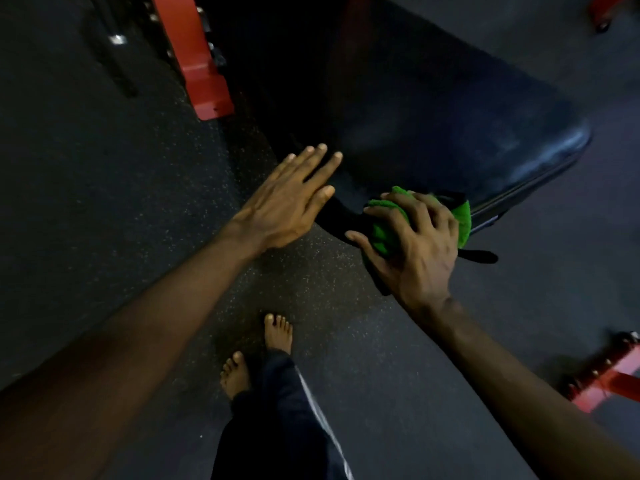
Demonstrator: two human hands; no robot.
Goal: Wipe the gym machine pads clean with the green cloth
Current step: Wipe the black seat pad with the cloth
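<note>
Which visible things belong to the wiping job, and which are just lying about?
Job: green cloth, black pad, right hand holding the cloth, left hand, open.
Lying about: red frame leg, red base, speckled floor.

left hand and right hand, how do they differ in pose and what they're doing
The left hand has straight, spread fingers and holds nothing; the right hand has curled fingers gripping the green cloth. The left hand reaches the black pad's left edge; the right hand sits further right, at its near corner with the cloth. Both are bare and stretched toward the same pad.
</note>
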